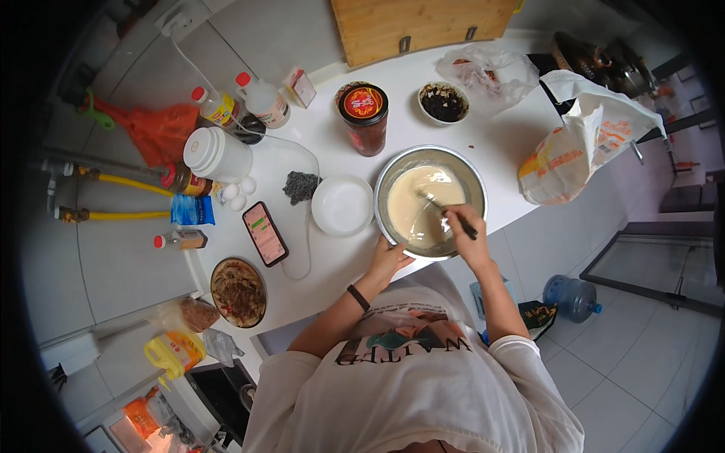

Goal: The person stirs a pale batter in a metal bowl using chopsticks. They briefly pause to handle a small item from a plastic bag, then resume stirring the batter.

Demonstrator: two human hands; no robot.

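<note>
A stainless steel mixing bowl [480, 195] holds a pale, runny batter [416, 218] near the counter's front edge. My right hand [467, 232] grips the dark handle of a utensil [435, 205], whose lower end dips into the batter; its head is hidden. With its fingers on the rim at the lower left, my left hand [388, 260] steadies the bowl. Just left of the bowl stands a white empty-looking dish [342, 205]. Behind it is a tall jar with a black and red lid [365, 122], and a small bowl of dark sauce [443, 103] sits farther back.
White counter [334, 283]. On the left are a phone [265, 234] with its cable, several eggs [238, 202], a scouring pad [301, 187], bottles [272, 107] and a plate of food [238, 293]. A paper-like flour sack [558, 164] stands at the right edge; a wooden board [419, 28] leans behind.
</note>
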